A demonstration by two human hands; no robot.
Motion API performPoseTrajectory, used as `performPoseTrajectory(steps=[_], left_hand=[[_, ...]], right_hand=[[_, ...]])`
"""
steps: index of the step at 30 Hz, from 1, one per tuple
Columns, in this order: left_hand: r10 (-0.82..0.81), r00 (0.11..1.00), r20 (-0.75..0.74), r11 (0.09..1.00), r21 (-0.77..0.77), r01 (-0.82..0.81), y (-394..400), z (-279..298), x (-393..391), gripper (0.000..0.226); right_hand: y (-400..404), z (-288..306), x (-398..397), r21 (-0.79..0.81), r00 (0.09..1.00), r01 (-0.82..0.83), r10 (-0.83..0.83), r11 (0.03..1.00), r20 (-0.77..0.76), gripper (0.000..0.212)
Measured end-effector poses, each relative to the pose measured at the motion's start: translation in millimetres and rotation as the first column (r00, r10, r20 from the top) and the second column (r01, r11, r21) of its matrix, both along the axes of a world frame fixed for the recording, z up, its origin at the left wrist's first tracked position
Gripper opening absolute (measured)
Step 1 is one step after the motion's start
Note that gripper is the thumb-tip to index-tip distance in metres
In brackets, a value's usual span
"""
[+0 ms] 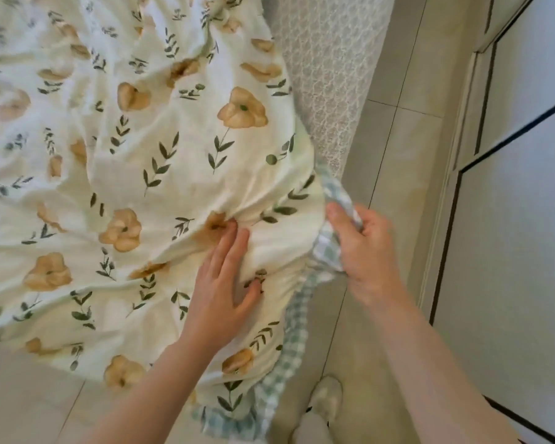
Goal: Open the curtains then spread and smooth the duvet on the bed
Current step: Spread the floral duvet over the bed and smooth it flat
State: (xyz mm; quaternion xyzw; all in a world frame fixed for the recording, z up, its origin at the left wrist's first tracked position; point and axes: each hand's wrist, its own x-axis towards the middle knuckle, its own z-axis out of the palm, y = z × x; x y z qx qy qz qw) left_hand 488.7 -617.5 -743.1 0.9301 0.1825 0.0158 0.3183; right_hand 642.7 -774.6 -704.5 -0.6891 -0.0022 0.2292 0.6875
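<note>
A cream duvet [135, 149] printed with tan flowers and green sprigs covers the bed and fills the left of the view; its underside is green-and-white check. My left hand [225, 283] presses on the duvet's top near its corner, fingers fairly straight, with cloth bunched under the fingertips. My right hand [356, 248] grips the checked edge of the duvet at the bed's corner, fingers curled round the fabric. The curtains are out of view.
The bed's side, covered in a pale patterned fabric [330, 75], runs up the middle. Beige floor tiles [394, 155] lie to its right. White wardrobe doors with dark trim [519, 174] stand along the right. My slippered foot [326, 398] is on the floor below.
</note>
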Motion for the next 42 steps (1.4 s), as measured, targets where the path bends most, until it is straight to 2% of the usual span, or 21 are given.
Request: performPoseTrajectory(steps=[2, 4, 6, 7, 9, 11, 14, 17, 21, 22, 24, 26, 28, 29, 30, 32, 34, 36, 38, 40, 42], left_hand=[[-0.062, 0.988, -0.140, 0.997, 0.038, 0.068, -5, -8, -6, 0.075], [-0.115, 0.924, -0.365, 0.982, 0.097, 0.161, -5, -27, -18, 0.073], [-0.136, 0.875, -0.465, 0.973, 0.105, 0.207, -3, -38, -20, 0.075], [-0.097, 0.883, -0.460, 0.983, 0.092, 0.156, 1, -38, -13, 0.073], [-0.001, 0.923, -0.385, 0.996, 0.080, 0.035, 10, -29, 9, 0.063], [0.075, 0.956, -0.282, 0.995, 0.078, -0.055, 19, -22, 35, 0.048], [0.182, 0.973, -0.143, 0.983, 0.051, -0.177, 33, -19, 77, 0.027], [0.247, 0.968, -0.040, 0.964, 0.109, -0.242, 49, -22, 118, 0.025], [0.257, 0.966, -0.034, 0.962, 0.109, -0.252, 79, -32, 168, 0.038], [0.255, 0.966, -0.046, 0.963, 0.105, -0.250, 86, -35, 178, 0.040], [0.259, 0.962, -0.082, 0.963, 0.101, -0.251, 99, -41, 193, 0.044], [0.264, 0.959, -0.102, 0.962, 0.100, -0.254, 113, -47, 208, 0.049], [0.271, 0.954, -0.127, 0.962, 0.071, -0.264, 122, -51, 219, 0.052], [0.285, 0.948, -0.141, 0.958, 0.043, -0.282, 125, -52, 222, 0.055], [0.312, 0.938, -0.151, 0.949, 0.008, -0.315, 127, -53, 227, 0.057], [0.367, 0.920, -0.139, 0.927, -0.031, -0.374, 126, -52, 232, 0.062], [0.436, 0.897, -0.070, 0.896, -0.059, -0.440, 124, -46, 239, 0.062], [0.451, 0.892, 0.016, 0.890, -0.082, -0.448, 117, -37, 250, 0.060], [0.378, 0.925, 0.048, 0.924, -0.081, -0.374, 104, -31, 258, 0.059], [0.256, 0.964, -0.072, 0.966, -0.027, -0.258, 92, -39, 253, 0.058], [0.134, 0.942, -0.306, 0.991, 0.055, -0.123, 85, -56, 239, 0.062]], right_hand=[[-30, -20, -11, -0.148, 0.997, 0.052, -0.060, 0.988, -0.050, 0.033], [-41, -51, -21, -0.433, 0.987, -0.123, 0.066, 0.893, -0.146, 0.037], [-37, -83, -16, -0.556, 0.918, -0.332, 0.125, 0.762, -0.377, 0.031], [-31, -93, -3, -0.587, 0.885, -0.413, 0.153, 0.696, -0.440, 0.025], [-15, -101, 27, -0.665, 0.862, -0.504, 0.266, 0.551, -0.432, 0.014], [3, -90, 57, -0.742, 0.880, -0.472, 0.304, 0.476, -0.365, 0.012], [28, -74, 100, -0.744, 0.930, -0.358, 0.287, 0.565, -0.229, 0.027], [53, -68, 144, -0.686, 0.974, -0.220, 0.195, 0.694, -0.115, 0.039], [91, -82, 200, -0.608, 0.991, -0.130, 0.091, 0.783, -0.095, 0.011], [102, -88, 211, -0.612, 0.990, -0.139, 0.090, 0.779, -0.111, 0.014], [125, -91, 226, -0.577, 0.976, -0.183, 0.078, 0.796, -0.202, 0.033], [152, -94, 240, -0.427, 0.916, -0.202, 0.015, 0.881, -0.401, 0.074], [176, -91, 248, -0.309, 0.839, -0.296, 0.092, 0.904, -0.537, 0.098], [186, -89, 247, -0.267, 0.802, -0.391, 0.183, 0.881, -0.569, 0.093], [196, -81, 245, -0.244, 0.774, -0.489, 0.288, 0.837, -0.564, 0.075], [206, -66, 238, -0.335, 0.802, -0.579, 0.444, 0.744, -0.399, 0.040], [194, -33, 240, -0.413, 0.905, -0.414, 0.413, 0.811, -0.097, 0.027], [156, 3, 249, -0.280, 0.977, -0.133, 0.173, 0.951, 0.122, 0.020], [109, 24, 249, -0.249, 0.955, 0.078, -0.001, 0.965, 0.296, 0.026], [72, -1, 239, -0.421, 0.956, 0.132, -0.003, 0.898, 0.293, 0.040], [50, -56, 233, -0.662, 0.993, -0.028, 0.097, 0.749, 0.068, 0.047]])
